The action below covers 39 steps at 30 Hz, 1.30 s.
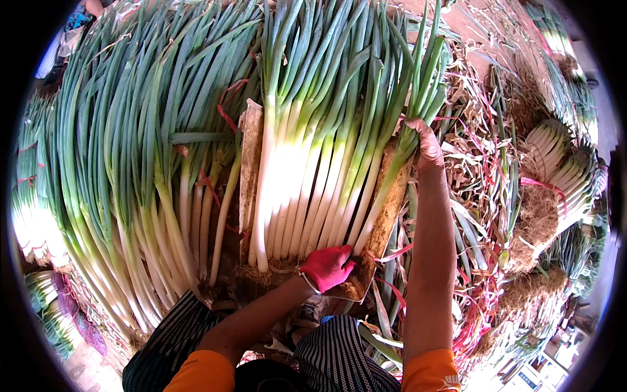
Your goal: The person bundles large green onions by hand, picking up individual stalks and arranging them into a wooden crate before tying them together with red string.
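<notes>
A row of long green onions (307, 183), white at the root end and green above, lies side by side between two worn wooden side boards (251, 163) in front of me. My right hand (427, 142), bare, is closed around the green part of the rightmost green onion (392, 176), beside the right board (388, 209). In a pink glove, my left hand (328, 268) reaches across to the root end of that same stalk. Its fingers are curled at the base, partly hidden. Hairy roots (253, 274) show at the left end of the row.
A large heap of loose green onions (130, 170) leans at my left. Tied bundles (562, 176) with roots lie at the far right. Dry leaf scraps and red ties (477, 170) litter the ground right of the boards. A purple mesh sack (81, 320) is at the lower left.
</notes>
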### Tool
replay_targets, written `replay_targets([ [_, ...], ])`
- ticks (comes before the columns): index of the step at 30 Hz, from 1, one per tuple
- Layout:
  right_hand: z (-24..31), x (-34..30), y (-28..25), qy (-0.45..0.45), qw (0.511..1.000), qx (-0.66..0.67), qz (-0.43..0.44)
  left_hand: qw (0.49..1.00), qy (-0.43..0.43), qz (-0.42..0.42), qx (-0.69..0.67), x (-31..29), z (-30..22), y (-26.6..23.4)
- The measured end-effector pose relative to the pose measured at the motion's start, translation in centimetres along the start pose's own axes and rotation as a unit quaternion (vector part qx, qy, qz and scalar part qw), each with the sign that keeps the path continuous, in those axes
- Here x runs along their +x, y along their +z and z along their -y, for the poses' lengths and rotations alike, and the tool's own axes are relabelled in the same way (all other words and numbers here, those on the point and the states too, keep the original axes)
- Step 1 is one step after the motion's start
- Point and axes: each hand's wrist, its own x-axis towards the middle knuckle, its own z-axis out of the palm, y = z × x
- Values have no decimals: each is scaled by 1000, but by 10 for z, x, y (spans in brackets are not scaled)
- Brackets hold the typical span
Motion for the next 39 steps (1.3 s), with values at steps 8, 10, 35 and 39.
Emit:
replay_targets([
  [8, 4, 5, 1, -54, 987, -141, -49, 999, -12, 25, 19, -1, -3, -1],
  [10, -2, 24, -5, -124, 958, -253, -59, 1000, -5, 13, 21, 2, 0, 3],
  [35, -107, -107, 58, -181, 562, -806, -49, 987, 105, -111, 58, 13, -2, 14],
  [39, -197, -101, 28, -269, 632, -718, -112, 998, -1, -29, 63, 19, 24, 53],
])
